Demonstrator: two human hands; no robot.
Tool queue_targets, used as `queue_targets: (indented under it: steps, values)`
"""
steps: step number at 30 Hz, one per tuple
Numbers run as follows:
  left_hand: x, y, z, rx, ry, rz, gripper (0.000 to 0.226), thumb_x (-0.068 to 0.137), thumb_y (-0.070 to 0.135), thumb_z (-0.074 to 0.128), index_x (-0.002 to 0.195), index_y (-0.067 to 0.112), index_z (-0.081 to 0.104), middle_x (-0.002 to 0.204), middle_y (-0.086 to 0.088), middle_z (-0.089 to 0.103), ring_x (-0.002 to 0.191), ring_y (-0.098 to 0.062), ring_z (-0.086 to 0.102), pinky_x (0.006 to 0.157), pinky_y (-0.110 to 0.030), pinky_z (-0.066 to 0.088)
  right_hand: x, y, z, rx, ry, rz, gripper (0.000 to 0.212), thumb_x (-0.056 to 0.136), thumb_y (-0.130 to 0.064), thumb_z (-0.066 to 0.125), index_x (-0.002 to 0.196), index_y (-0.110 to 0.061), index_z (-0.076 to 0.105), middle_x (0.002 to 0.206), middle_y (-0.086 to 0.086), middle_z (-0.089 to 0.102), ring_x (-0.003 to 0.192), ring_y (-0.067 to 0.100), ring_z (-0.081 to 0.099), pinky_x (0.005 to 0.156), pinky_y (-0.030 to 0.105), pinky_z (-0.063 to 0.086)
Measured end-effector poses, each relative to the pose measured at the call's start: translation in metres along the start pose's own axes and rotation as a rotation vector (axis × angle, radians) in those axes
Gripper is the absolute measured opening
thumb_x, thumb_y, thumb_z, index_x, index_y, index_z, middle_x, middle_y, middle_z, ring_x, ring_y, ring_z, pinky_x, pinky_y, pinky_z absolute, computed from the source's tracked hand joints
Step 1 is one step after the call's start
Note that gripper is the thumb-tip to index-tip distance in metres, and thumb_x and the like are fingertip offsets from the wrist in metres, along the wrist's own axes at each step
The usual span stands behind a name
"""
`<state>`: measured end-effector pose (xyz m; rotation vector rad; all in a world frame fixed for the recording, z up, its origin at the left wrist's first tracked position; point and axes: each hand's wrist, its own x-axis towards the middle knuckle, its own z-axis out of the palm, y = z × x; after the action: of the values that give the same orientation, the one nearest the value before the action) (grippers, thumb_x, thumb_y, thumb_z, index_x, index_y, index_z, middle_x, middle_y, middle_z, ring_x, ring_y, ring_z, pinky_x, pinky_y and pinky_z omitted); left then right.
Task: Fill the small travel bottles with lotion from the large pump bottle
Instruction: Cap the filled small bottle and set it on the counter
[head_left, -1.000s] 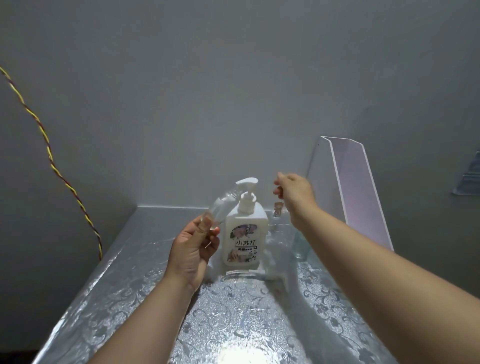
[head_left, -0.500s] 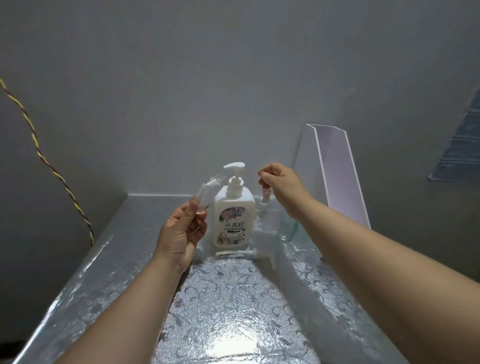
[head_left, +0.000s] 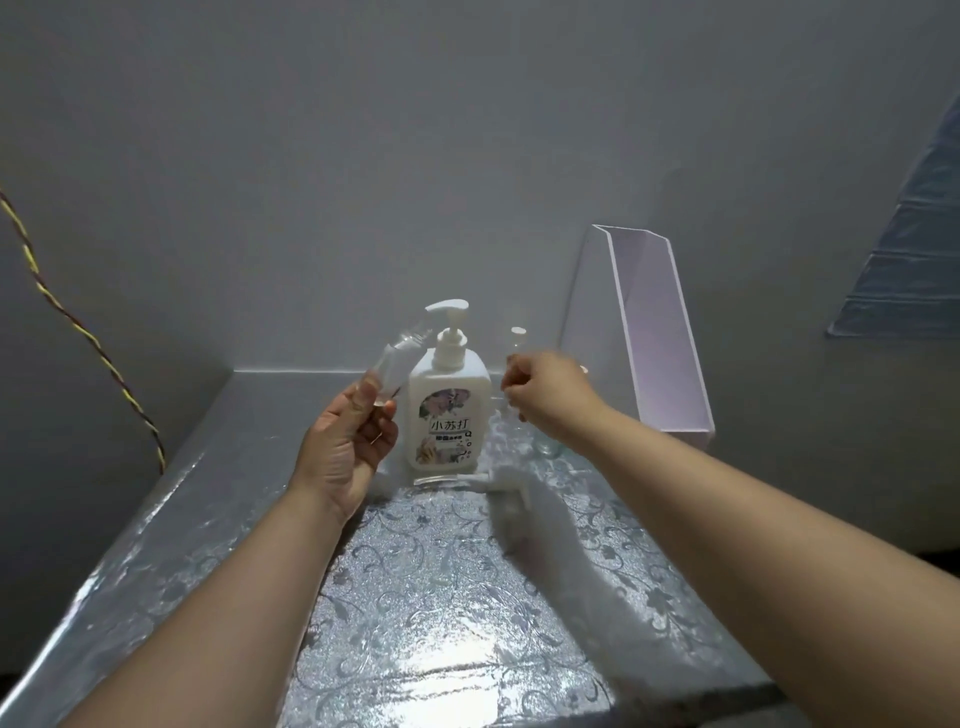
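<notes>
Silver floral-embossed table cover (head_left: 441, 597), plain grey wall (head_left: 363, 156) behind, twisted yellow-red cord (head_left: 78, 332) at left, pale lilac open-sided box (head_left: 660, 353) at right.

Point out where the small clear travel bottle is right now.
Head view, left of centre: the small clear plastic travel bottle is held tilted in the left hand, right beside the large white pump bottle.

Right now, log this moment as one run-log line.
left hand: holds clear travel bottle tilted beside pump bottle | right hand: pinches small cap | pump bottle: upright, unpressed
</notes>
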<state>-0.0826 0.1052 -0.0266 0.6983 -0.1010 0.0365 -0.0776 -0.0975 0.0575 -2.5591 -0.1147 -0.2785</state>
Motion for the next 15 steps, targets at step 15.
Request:
queue_targets:
  steps: [15]
  values:
    - [-0.002,-0.001,-0.004,0.027,-0.031,-0.025,0.059,0.029,0.037,0.100,0.080,0.014,0.079,0.080,-0.005,0.066,0.062,-0.006,0.059,0.058,-0.015,0.052,-0.037,0.022,0.033,-0.364,-0.372,-0.040,0.029,0.086,-0.015,0.065,0.115,-0.019,0.064,0.115,0.006,0.066,0.099,0.025,0.063,0.081,0.029,0.051]
